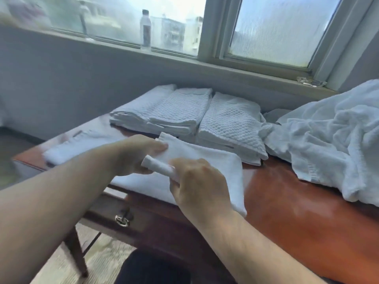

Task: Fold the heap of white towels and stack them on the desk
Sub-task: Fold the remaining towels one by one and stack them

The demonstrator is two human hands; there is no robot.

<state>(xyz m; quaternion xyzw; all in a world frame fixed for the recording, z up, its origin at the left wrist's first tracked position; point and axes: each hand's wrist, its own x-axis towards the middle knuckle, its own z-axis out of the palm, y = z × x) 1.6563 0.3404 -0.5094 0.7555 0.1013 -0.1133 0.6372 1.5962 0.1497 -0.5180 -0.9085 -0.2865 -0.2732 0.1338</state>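
A small white towel (217, 160) lies partly folded near the front edge of the wooden desk (291, 206). My left hand (137, 154) grips its upper left part, thumb on top. My right hand (196, 183) holds a rolled edge of the same towel just right of the left hand. Behind them lie two stacks of folded waffle-weave towels (164, 111) (231, 126). A heap of unfolded white towels (332, 140) covers the desk's right end. Another flat white towel (82, 142) lies at the desk's left end.
The desk stands against a grey wall under a window. A plastic bottle (146, 29) stands on the sill, and a clear wrapper (311, 81) lies at the sill's right. A drawer handle (122, 219) shows on the desk's front. Bare wood shows between the small towel and the heap.
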